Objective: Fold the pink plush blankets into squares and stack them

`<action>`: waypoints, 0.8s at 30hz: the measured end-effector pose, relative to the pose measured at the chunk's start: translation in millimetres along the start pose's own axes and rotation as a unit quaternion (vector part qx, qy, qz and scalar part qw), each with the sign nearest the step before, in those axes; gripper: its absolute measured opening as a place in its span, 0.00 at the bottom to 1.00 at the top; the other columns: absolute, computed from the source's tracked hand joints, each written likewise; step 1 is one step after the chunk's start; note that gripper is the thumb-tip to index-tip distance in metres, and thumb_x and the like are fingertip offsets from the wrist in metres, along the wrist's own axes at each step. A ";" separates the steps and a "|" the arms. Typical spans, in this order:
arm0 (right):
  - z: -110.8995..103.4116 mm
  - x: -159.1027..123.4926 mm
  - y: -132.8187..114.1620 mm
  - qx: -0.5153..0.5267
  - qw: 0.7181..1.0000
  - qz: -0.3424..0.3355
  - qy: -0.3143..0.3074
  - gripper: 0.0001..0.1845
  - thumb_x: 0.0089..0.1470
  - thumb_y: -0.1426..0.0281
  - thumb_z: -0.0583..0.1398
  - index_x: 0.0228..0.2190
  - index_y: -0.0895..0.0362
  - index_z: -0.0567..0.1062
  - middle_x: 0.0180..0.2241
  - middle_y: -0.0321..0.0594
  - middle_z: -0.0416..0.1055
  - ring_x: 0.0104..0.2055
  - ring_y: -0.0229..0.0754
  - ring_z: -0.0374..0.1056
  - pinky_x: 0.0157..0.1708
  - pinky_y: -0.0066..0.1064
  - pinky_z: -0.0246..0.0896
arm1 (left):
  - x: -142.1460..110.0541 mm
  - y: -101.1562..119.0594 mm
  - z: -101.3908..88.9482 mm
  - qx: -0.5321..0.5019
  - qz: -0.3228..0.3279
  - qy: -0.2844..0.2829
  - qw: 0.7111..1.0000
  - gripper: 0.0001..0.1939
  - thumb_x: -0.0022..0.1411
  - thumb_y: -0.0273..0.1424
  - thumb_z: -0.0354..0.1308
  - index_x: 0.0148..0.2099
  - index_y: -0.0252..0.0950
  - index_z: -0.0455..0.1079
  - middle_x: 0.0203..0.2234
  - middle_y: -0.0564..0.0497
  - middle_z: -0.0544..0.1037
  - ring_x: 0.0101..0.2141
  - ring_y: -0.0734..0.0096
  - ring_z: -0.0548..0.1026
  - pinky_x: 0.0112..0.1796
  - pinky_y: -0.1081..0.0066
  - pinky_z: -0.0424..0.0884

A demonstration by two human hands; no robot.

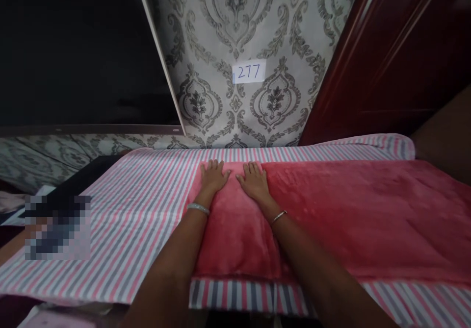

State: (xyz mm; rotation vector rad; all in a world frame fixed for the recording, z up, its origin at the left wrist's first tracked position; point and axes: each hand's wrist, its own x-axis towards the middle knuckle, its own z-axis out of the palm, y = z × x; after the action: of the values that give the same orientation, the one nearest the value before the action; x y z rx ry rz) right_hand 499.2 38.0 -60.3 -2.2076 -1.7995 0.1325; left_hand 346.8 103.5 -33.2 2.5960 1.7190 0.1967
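1. Here's the red plush cloth [368, 210], glossy and lightly rumpled, spread over the pink, grey and white striped sheet [140, 200]!
2. Left hand [212, 177] and right hand [254, 182], slightly apart, press flat on its left part, fingers spread!
3. Up on the patterned wall [235, 103], white paper [249, 71] reads "277"!

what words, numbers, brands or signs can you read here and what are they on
"277": handwritten in blue on the white paper label on the patterned wall.
Too small to read: the pale mark on the lower frame of the dark screen, if it is lettering.
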 end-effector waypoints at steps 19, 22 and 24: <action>-12.0 -3.4 2.1 0.021 0.999 -0.002 -0.028 0.36 0.72 0.54 0.42 0.71 0.60 0.54 0.75 0.54 0.42 0.76 0.52 0.37 0.69 0.59 0.37 | -17.0 -44.1 -30.4 -0.254 -0.002 0.057 0.966 0.29 0.75 0.37 0.37 0.72 0.33 0.59 0.71 0.46 0.61 0.69 0.68 0.60 0.68 0.65 0.56; -29.5 -3.8 -3.2 0.040 0.997 0.015 -0.058 0.34 0.72 0.56 0.42 0.71 0.59 0.55 0.75 0.52 0.42 0.76 0.53 0.35 0.69 0.61 0.37 | -50.5 -52.2 -37.7 -0.237 0.024 0.056 0.970 0.29 0.75 0.39 0.42 0.70 0.31 0.62 0.70 0.44 0.64 0.69 0.65 0.60 0.68 0.65 0.54; -41.2 -12.8 -11.6 0.050 0.997 0.014 -0.049 0.35 0.72 0.54 0.43 0.71 0.58 0.55 0.75 0.52 0.42 0.76 0.56 0.34 0.69 0.61 0.36 | -77.1 -53.0 -36.0 -0.192 0.020 0.029 0.981 0.29 0.74 0.41 0.45 0.70 0.31 0.63 0.69 0.41 0.65 0.69 0.61 0.60 0.68 0.63 0.54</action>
State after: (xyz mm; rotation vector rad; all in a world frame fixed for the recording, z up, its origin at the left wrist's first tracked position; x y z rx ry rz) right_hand 495.8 20.9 -19.1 -2.1929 -1.7709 0.3349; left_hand 264.4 51.7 -9.3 2.3604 1.4669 0.5513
